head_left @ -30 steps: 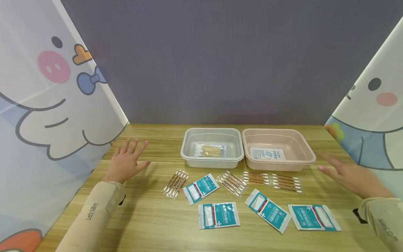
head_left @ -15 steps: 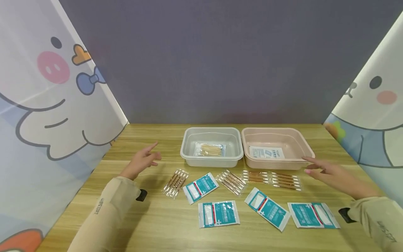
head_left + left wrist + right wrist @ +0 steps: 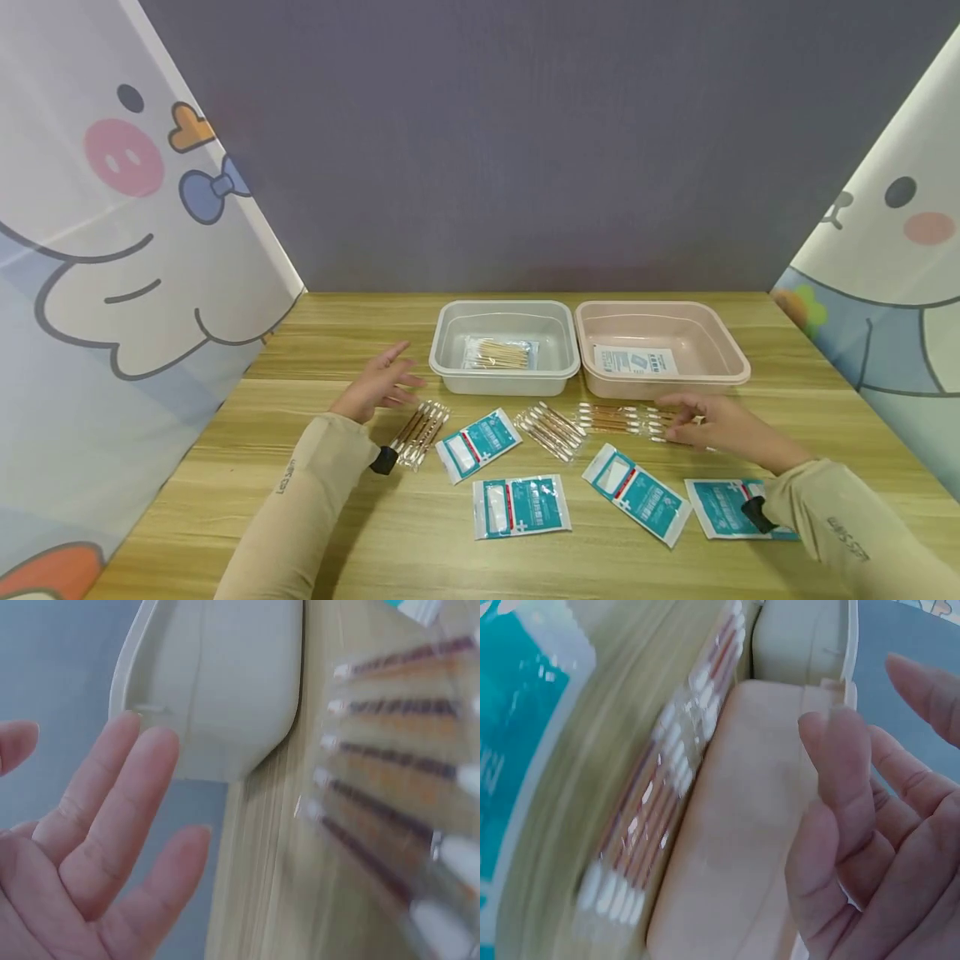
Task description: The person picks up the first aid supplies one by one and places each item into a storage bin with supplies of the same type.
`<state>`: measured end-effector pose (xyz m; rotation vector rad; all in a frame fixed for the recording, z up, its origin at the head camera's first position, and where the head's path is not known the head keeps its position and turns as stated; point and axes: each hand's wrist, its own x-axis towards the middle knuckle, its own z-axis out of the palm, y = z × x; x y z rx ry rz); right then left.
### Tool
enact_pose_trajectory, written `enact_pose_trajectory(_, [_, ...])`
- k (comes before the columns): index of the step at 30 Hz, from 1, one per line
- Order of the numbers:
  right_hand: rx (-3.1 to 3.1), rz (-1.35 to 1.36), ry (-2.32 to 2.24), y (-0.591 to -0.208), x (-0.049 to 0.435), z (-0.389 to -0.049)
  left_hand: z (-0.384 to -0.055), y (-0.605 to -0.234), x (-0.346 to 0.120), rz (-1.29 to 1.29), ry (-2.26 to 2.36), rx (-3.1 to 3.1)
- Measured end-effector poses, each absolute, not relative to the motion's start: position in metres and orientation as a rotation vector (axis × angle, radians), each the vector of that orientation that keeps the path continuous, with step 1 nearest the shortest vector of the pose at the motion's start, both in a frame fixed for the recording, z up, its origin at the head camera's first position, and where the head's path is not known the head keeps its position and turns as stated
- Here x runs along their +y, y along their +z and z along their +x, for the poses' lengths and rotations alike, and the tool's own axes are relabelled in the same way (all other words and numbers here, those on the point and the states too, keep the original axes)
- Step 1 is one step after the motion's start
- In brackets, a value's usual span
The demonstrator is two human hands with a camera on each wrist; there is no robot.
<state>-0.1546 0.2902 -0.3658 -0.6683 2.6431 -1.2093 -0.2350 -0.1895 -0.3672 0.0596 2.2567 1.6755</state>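
Note:
My left hand hovers with loosely spread fingers beside a clear pack of brown-stemmed cotton swabs. In the left wrist view that swab pack lies to the right of the hand, apart from the fingers. My right hand, fingers lightly bent and holding nothing, reaches over the rightmost swab pack and partly covers it. The right wrist view shows a long row of swabs along the pink bin's side, left of the fingers. Two more swab packs, a tilted one and a level one, lie between the hands.
A pale grey bin holds a pack of wooden-stick swabs. Beside it, a pink bin contains a white printed packet. Several teal-and-white packets, including one at front centre, lie nearer on the wooden table.
Both hands have moved inward from the table's sides, the left one toward the leftmost swab pack, the right one over the rightmost swab pack. The bins and packets have stayed put.

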Motion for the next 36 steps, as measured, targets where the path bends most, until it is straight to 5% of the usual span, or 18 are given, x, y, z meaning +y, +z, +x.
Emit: enact_pose_trajectory(36, [2.683,-0.722,-1.042,-0.392,0.198,-0.183,-0.246,-0.374,-0.151,-0.179,1.828,2.219])
